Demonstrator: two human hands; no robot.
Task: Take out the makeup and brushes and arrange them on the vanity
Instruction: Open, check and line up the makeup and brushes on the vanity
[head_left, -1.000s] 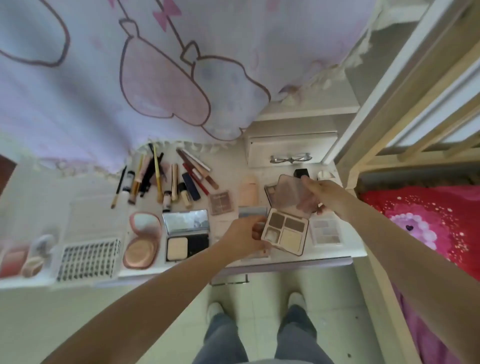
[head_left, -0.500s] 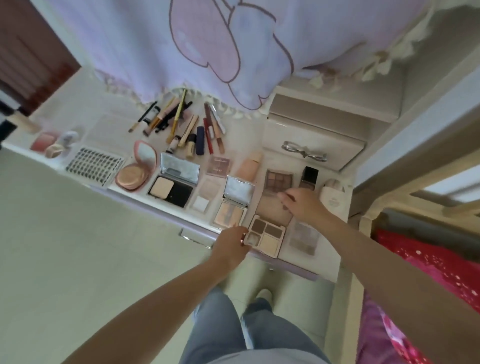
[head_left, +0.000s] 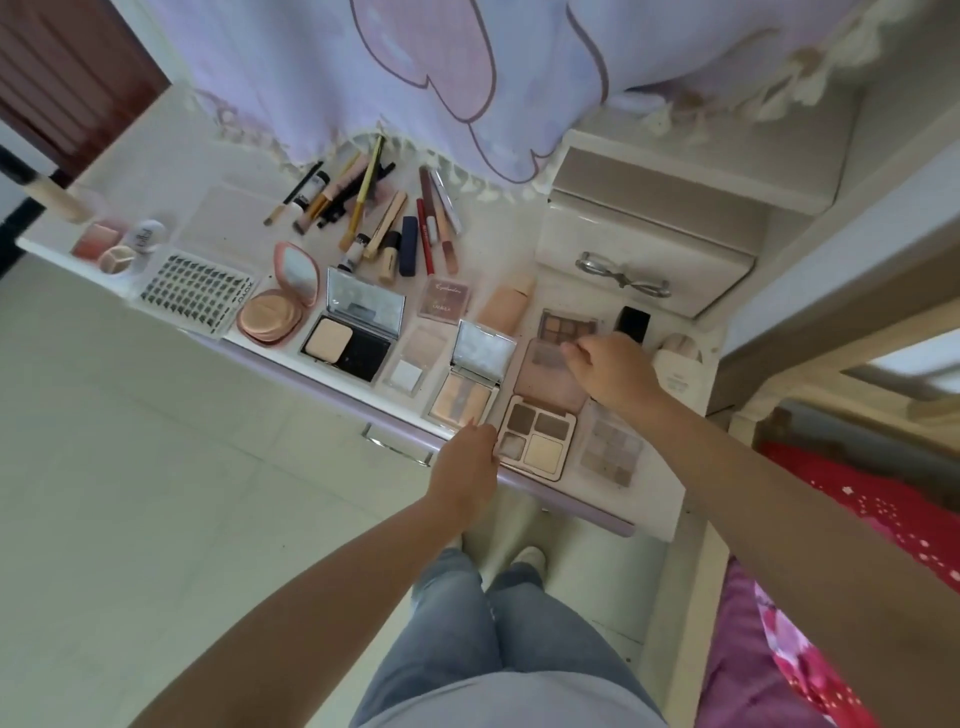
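Brown and cream powders sit in four squares in the open palette (head_left: 537, 440) at the front edge of the vanity (head_left: 524, 270). Its pink lid lies flat behind it. The left hand (head_left: 467, 467) touches the palette's left edge with its fingertips; I cannot tell if it grips. The right hand (head_left: 610, 371) rests over the lid with curled fingers, but I cannot tell if it pinches the lid. Two mirror compacts (head_left: 358, 332) stand open to the left, and one round pink compact (head_left: 280, 304) is open too. Behind them lies a bunch of brushes (head_left: 337, 195) and sticks, too crowded to count. One small drawer box (head_left: 649, 260) with a bow handle sits at the back right.
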